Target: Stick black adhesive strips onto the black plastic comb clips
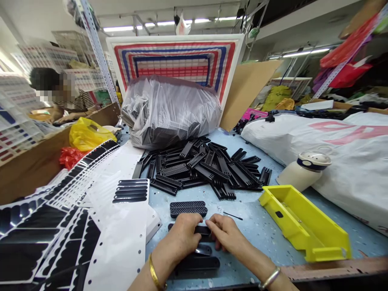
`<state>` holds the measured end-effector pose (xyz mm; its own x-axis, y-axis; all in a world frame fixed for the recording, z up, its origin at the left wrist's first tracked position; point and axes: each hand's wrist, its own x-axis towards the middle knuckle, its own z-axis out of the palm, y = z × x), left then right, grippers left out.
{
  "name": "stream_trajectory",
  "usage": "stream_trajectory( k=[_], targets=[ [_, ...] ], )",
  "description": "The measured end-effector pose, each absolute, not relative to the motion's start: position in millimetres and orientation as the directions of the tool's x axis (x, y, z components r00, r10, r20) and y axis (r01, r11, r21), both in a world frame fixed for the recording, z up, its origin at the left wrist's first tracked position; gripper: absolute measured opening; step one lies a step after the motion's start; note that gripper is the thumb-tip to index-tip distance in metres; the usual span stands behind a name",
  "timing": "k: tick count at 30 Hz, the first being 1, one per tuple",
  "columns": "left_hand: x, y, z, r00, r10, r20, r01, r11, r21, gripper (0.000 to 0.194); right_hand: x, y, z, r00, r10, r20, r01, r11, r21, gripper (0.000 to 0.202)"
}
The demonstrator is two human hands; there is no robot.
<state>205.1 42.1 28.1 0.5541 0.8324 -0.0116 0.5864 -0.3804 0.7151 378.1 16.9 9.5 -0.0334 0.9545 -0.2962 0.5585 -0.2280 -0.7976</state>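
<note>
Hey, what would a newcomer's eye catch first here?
Probably the bright yellow bin on the right of the blue table. Then the jumbled heap of black pieces mid-table, before a bulging plastic bag. Nearer, the left hand and right hand meet at a black strip.

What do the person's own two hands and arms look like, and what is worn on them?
Both hands are bare; no gloves or sleeves show. The left hand has a smooth, rounded gold-coloured bangle at its wrist. The right hand has a silver-coloured bangle.
</note>
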Motion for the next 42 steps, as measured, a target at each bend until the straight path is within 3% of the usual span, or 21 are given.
stream_trajectory(
  k=[5, 8, 11, 15, 18, 23, 28, 32, 35, 42],
  targets=[
    [176.2, 40.2, 32.9, 0.453, 0.885, 0.109, 0.588, -0.389, 0.709, 0.035, 368.4, 18.8, 11.8, -0.008, 0.964, -0.267, 0.660, -0.195, -0.726, 0.029],
    [150.1, 36.3, 26.1, 0.274, 0.943, 0.189, 0.729, -0.332, 0.598, 0.031, 365.9, 20.0, 16.5, -0.010, 0.956, -0.294, 0.703, -0.203, -0.682, 0.037],
    [135.9, 31.5, 18.8, 0.208, 0.966, 0.153, 0.812, -0.258, 0.523, 0.029, 362.2, 24.3, 22.5, -0.029, 0.965, -0.259, 0.768, -0.144, -0.624, 0.042],
    [139.5, 30.9, 15.4, 0.260, 0.964, 0.053, 0.774, -0.241, 0.586, 0.027, 354.9, 32.5, 25.2, -0.061, 0.986, -0.155, 0.852, -0.030, -0.523, 0.044],
    [143.3, 34.2, 15.0, 0.253, 0.967, 0.029, 0.757, -0.216, 0.616, 0.024, 355.1, 34.4, 22.0, -0.083, 0.984, -0.155, 0.873, -0.003, -0.488, 0.042],
    [139.3, 36.0, 15.0, 0.233, 0.972, 0.002, 0.743, -0.180, 0.645, 0.025, 369.0, 28.2, 18.5, -0.198, 0.968, -0.151, 0.846, 0.091, -0.526, 0.040],
    [153.4, 32.8, 22.9, 0.169, 0.986, -0.001, 0.793, -0.136, 0.594, 0.024, 377.3, 23.6, 14.5, -0.276, 0.955, -0.110, 0.803, 0.166, -0.573, 0.039],
    [178.2, 32.9, 28.7, 0.150, 0.989, 0.002, 0.874, -0.134, 0.467, 0.048, 378.1, 23.6, 6.6, -0.305, 0.948, -0.087, 0.787, 0.200, -0.584, 0.042],
    [183.0, 38.8, 27.9, 0.151, 0.987, -0.059, 0.894, -0.111, 0.434, 0.054, 380.1, 24.4, 2.6, -0.314, 0.946, -0.085, 0.782, 0.207, -0.588, 0.043],
    [143.2, 46.0, 22.8, 0.168, 0.980, -0.105, 0.781, -0.068, 0.621, 0.022, 382.1, 24.1, 6.7, -0.312, 0.947, -0.078, 0.767, 0.203, -0.609, 0.041]
  ],
)
